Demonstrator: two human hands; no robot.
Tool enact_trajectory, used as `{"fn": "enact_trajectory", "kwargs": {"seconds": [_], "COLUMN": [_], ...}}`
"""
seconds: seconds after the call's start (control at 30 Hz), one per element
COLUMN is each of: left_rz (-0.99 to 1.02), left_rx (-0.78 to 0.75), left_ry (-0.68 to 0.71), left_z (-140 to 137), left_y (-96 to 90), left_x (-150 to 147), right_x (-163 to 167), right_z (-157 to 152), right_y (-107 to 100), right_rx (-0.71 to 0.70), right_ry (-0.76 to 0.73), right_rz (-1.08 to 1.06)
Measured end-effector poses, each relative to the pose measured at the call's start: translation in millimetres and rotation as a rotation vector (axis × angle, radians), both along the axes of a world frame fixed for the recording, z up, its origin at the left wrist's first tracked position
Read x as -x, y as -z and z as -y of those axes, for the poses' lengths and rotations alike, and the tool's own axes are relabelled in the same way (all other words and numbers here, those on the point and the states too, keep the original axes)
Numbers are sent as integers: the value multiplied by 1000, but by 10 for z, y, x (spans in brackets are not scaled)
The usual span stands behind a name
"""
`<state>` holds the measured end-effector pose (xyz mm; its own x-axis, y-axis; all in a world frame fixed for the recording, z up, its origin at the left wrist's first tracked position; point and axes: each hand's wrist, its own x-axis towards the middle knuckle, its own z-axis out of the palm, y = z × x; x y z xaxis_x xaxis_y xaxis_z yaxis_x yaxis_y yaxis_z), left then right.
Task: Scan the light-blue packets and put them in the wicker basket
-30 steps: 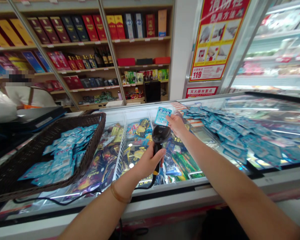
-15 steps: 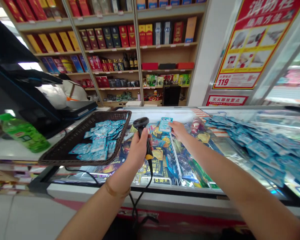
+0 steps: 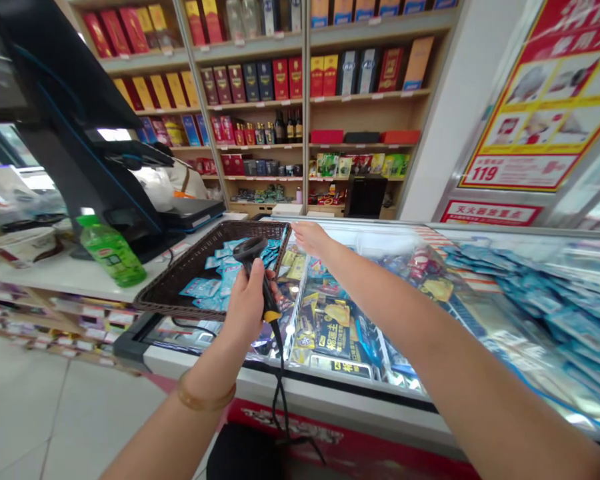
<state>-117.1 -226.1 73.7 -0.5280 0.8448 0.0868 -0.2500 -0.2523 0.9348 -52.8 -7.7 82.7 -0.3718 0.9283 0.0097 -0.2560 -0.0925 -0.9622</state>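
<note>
My left hand (image 3: pixel 250 293) is wrapped round the grip of a black barcode scanner (image 3: pixel 251 249), whose head is over the front right part of a brown wicker basket (image 3: pixel 167 288). Inside the basket lies a loose pile of small blue packets (image 3: pixel 201 287). My right hand (image 3: pixel 311 238) is stretched across to the basket's back right corner, its fingers closed together at the rim. Whether something is pinched there I cannot make out. Another heap of blue packets (image 3: pixel 535 283) lies on the right of the glass-topped freezer (image 3: pixel 375 233).
A green drink bottle (image 3: pixel 113 252) stands on the counter at left, in front of a dark till screen (image 3: pixel 70 120) and a scale (image 3: pixel 195 212). The scanner's cable (image 3: pixel 281 380) hangs over the freezer's front edge. Boxed goods fill shelves (image 3: pixel 260 103) behind. A person (image 3: pixel 187 177) is partly visible beyond the scale.
My right hand has moved left from over the freezer to the basket's rim; the blue packet it held no longer shows. The scanner has come over the basket. The view has turned left.
</note>
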Motion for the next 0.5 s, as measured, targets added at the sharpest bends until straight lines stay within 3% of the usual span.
{"fn": "enact_trajectory", "kwargs": {"seconds": [0.13, 0.37, 0.5], "left_rz": [12, -1, -33], "left_rx": [17, -17, -8], "left_ry": [99, 299, 397], "left_z": [-103, -470, -675], "left_y": [87, 137, 271], "left_x": [-271, -1000, -1398], "right_x": [-523, -1921, -2648], "right_z": [-120, -281, -348], "right_y": [315, 781, 953], "right_rx": [-89, -175, -252], "right_ry": [160, 381, 522], "right_rz": [162, 498, 664]}}
